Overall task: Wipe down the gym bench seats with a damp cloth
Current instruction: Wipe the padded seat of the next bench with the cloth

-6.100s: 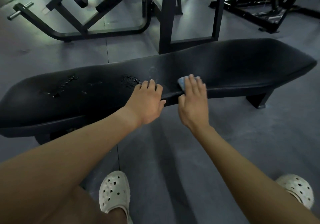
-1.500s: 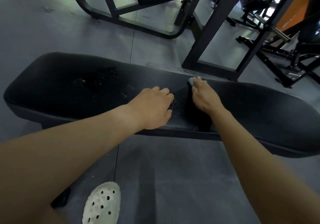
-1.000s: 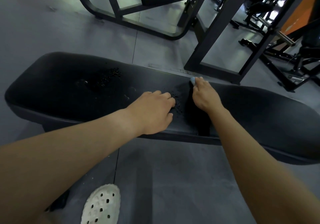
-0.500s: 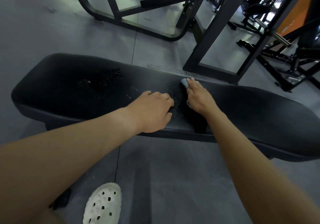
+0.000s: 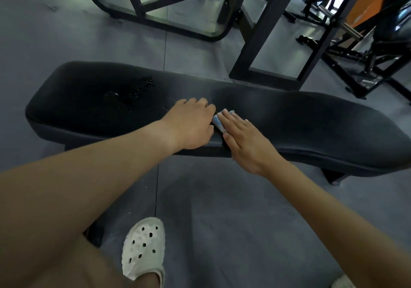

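Right hand (image 5: 246, 142) flat, pressing cloth (image 5: 218, 125) on bench (image 5: 311, 121); left hand (image 5: 191, 125) rests (loosely bent, empty).

- Our right hand (image 5: 244, 141) presses the blue cloth (image 5: 217, 123) flat on the black bench seat (image 5: 311, 121).
- Our left hand (image 5: 191, 125) rests just beside the cloth.
- Water droplets (image 5: 142, 87) sit further left.

dim indoor light | floor (image 5: 189, 9) glare far side | wide-angle edge bending

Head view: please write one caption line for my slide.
A person's right hand presses a blue cloth on the black bench seat while the left hand rests beside it.
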### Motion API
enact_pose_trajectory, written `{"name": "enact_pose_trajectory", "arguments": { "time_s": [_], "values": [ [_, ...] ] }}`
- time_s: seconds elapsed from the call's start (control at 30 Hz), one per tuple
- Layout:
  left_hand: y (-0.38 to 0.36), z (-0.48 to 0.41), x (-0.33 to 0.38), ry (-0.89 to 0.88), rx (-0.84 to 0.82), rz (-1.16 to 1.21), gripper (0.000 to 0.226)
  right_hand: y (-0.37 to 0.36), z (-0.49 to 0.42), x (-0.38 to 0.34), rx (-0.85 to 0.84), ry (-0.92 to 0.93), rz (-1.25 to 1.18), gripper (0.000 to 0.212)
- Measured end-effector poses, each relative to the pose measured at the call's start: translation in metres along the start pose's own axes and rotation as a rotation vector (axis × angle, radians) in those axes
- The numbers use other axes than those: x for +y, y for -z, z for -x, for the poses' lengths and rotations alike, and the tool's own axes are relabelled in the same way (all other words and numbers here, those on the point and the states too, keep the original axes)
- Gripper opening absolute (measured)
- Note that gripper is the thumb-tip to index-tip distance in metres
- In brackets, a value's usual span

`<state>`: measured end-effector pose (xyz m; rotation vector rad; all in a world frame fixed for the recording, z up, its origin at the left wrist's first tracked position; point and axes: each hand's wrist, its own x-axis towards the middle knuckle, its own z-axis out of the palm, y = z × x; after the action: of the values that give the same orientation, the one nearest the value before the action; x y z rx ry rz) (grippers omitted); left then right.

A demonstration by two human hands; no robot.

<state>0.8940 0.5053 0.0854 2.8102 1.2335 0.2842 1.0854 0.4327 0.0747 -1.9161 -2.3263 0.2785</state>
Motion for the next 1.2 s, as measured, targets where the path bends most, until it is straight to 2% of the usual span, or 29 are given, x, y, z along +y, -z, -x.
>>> {"name": "enact_pose_trajectory", "arguments": {
  "time_s": [0.07,0.2,0.27,0.33,0.47,0.53,0.73,1.0,1.1,1.2],
  "values": [
    [0.000,0.000,0.000,-0.009,-0.022,-0.003,0.040,0.007,-0.009,0.012,-0.012,-0.033,0.028,0.053],
    [0.002,0.000,-0.002,-0.018,-0.058,-0.011,0.040,0.016,-0.040,0.041,0.016,-0.284,0.001,0.058],
    [0.003,-0.001,-0.002,-0.021,-0.060,-0.012,0.041,0.010,-0.049,0.038,0.062,-0.352,-0.009,0.057],
    [0.003,-0.003,-0.003,-0.021,-0.054,-0.006,0.042,0.003,-0.046,0.021,0.073,-0.313,-0.015,0.056],
    [0.003,-0.004,-0.004,-0.027,-0.030,0.011,0.041,-0.007,-0.015,-0.006,0.052,-0.066,-0.010,0.055],
    [0.003,-0.003,-0.004,-0.029,-0.014,0.020,0.039,-0.006,-0.007,-0.006,0.038,-0.008,-0.007,0.054],
    [0.002,-0.001,-0.009,-0.031,-0.018,0.035,0.041,0.013,-0.038,0.026,-0.020,-0.088,0.054,0.054],
    [-0.004,-0.002,-0.017,-0.050,0.026,0.094,0.038,0.028,-0.112,0.073,-0.012,-0.374,0.028,0.063],
    [-0.005,-0.007,-0.019,-0.057,0.060,0.111,0.034,0.018,-0.124,0.056,0.037,-0.352,-0.006,0.059],
    [-0.005,-0.011,-0.021,-0.054,0.098,0.117,0.031,0.011,-0.115,0.025,0.025,-0.189,-0.010,0.054]
  ]
}}
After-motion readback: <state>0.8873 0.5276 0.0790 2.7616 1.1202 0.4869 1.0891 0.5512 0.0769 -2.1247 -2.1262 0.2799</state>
